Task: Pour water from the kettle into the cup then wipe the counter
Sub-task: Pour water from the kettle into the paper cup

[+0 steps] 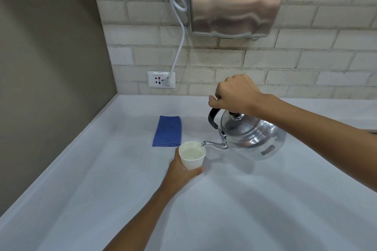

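A shiny metal kettle is tilted to the left above the white counter, held up by its black handle in my right hand. Its spout tip sits over the rim of a white paper cup, and a thin stream of water runs into the cup. The cup holds water close to its brim. My left hand is wrapped around the cup's lower part from the near left. A folded blue cloth lies flat on the counter just behind the cup.
A steel hand dryer hangs on the brick wall above, its white cord running down to a wall socket. A grey side wall bounds the counter on the left.
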The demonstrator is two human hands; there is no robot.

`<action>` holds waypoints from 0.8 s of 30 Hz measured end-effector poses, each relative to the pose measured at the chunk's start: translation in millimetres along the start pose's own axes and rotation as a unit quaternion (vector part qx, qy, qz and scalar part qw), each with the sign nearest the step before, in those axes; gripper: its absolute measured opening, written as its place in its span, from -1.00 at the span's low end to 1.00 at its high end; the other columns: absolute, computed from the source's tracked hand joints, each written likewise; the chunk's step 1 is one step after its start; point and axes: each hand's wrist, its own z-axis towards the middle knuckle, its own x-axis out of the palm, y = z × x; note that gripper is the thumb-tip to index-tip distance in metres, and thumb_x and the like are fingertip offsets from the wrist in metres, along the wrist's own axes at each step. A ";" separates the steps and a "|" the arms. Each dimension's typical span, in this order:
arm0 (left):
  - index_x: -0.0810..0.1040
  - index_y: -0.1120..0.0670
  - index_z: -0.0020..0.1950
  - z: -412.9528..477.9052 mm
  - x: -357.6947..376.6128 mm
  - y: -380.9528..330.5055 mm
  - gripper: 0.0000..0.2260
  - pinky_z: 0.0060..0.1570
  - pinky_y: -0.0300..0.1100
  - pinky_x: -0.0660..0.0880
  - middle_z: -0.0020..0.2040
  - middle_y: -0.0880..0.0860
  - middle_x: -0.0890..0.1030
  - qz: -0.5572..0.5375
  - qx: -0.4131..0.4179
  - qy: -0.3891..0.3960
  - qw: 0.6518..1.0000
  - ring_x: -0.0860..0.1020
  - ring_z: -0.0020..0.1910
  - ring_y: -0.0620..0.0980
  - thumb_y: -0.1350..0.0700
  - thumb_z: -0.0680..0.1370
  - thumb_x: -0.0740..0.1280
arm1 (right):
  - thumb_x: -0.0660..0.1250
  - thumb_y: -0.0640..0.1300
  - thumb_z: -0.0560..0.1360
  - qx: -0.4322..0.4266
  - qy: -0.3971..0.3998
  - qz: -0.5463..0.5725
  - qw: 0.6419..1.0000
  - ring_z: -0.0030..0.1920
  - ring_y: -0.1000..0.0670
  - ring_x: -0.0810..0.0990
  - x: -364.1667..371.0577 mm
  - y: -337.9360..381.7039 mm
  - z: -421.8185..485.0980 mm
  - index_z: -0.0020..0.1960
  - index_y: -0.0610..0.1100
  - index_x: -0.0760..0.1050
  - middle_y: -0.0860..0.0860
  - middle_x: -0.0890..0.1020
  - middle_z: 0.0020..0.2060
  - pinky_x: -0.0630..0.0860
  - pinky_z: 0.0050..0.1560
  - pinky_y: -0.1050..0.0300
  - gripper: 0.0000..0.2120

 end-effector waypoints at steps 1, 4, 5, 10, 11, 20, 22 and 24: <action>0.26 -0.17 0.22 -0.1 -0.1 0.4 -0.28 0.00 -0.23 0.42 0.12 -0.14 0.50 0.001 0.000 0.000 1.000 0.49 0.10 -0.06 -0.10 0.20 0.58 | 0.21 0.00 0.45 0.001 0.001 0.002 1.000 -0.57 -0.01 0.09 0.8 0.1 -0.1 -0.56 -0.14 0.08 -0.01 0.16 -0.64 0.03 -0.48 0.21 -0.49; 0.26 -0.18 0.22 -0.2 -0.2 0.7 -0.28 0.00 -0.24 0.42 0.10 -0.16 0.50 0.002 -0.002 -0.001 1.000 0.50 0.10 -0.07 -0.11 0.19 0.58 | 0.20 0.00 0.45 0.003 0.001 0.007 1.000 -0.57 -0.02 0.12 3.5 -0.5 -1.4 -0.56 -0.14 0.09 -0.02 0.18 -0.64 0.03 -0.47 0.21 -0.50; 0.26 -0.18 0.22 -0.3 -0.1 0.6 -0.28 0.00 -0.23 0.42 0.11 -0.16 0.50 0.001 -0.003 -0.001 1.000 0.50 0.10 -0.07 -0.11 0.18 0.58 | 0.20 0.00 0.46 0.003 0.000 0.009 1.000 -0.57 -0.02 0.11 4.7 -0.8 -2.4 -0.56 -0.14 0.09 -0.02 0.18 -0.64 0.03 -0.48 0.21 -0.50; 0.27 -0.19 0.21 -0.5 -0.1 0.7 -0.27 0.02 -0.22 0.44 0.11 -0.18 0.51 -0.003 -0.004 -0.002 1.000 0.50 0.11 -0.10 -0.13 0.16 0.57 | 0.19 0.00 0.48 0.015 -0.006 0.024 1.000 -0.55 -0.04 0.12 11.6 -2.6 -9.3 -0.56 -0.14 0.07 -0.01 0.17 -0.64 0.03 -0.47 0.21 -0.48; 0.27 -0.21 0.20 -0.6 -0.1 0.5 -0.28 0.00 -0.24 0.43 0.09 -0.20 0.50 -0.003 -0.006 -0.002 1.000 0.50 0.10 -0.11 -0.13 0.17 0.58 | 0.19 -0.01 0.48 0.018 -0.007 0.027 0.999 -0.55 -0.03 0.11 12.9 -3.1 -10.3 -0.56 -0.13 0.06 -0.01 0.16 -0.64 0.02 -0.47 0.20 -0.48; 0.27 -0.15 0.25 0.5 0.5 1.1 -0.25 0.07 -0.16 0.45 0.13 -0.14 0.51 0.010 -0.013 -0.008 1.000 0.49 0.12 -0.06 -0.13 0.17 0.57 | 0.22 -0.02 0.47 0.094 -0.033 0.108 0.989 -0.59 0.01 0.13 32.6 -27.4 -6.1 -0.58 -0.10 0.08 0.02 0.14 -0.66 0.11 -0.48 0.19 -0.48; 0.27 -0.13 0.29 0.6 0.5 2.2 -0.22 0.15 -0.08 0.47 0.17 -0.10 0.51 0.012 -0.017 -0.008 1.000 0.48 0.15 -0.04 -0.14 0.17 0.57 | 0.22 -0.02 0.45 0.133 -0.030 0.140 0.981 -0.58 0.00 0.15 44.0 -38.7 -1.8 -0.59 -0.09 0.10 0.02 0.15 -0.66 0.14 -0.48 0.20 -0.49; 0.25 -0.12 0.31 0.4 0.8 2.7 -0.20 0.17 -0.08 0.46 0.19 -0.08 0.50 0.015 -0.021 -0.006 1.000 0.47 0.17 -0.04 -0.15 0.17 0.57 | 0.23 -0.03 0.43 0.181 -0.020 0.175 0.968 -0.57 0.00 0.15 57.4 -49.6 3.7 -0.59 -0.09 0.09 0.02 0.16 -0.65 0.12 -0.48 0.19 -0.50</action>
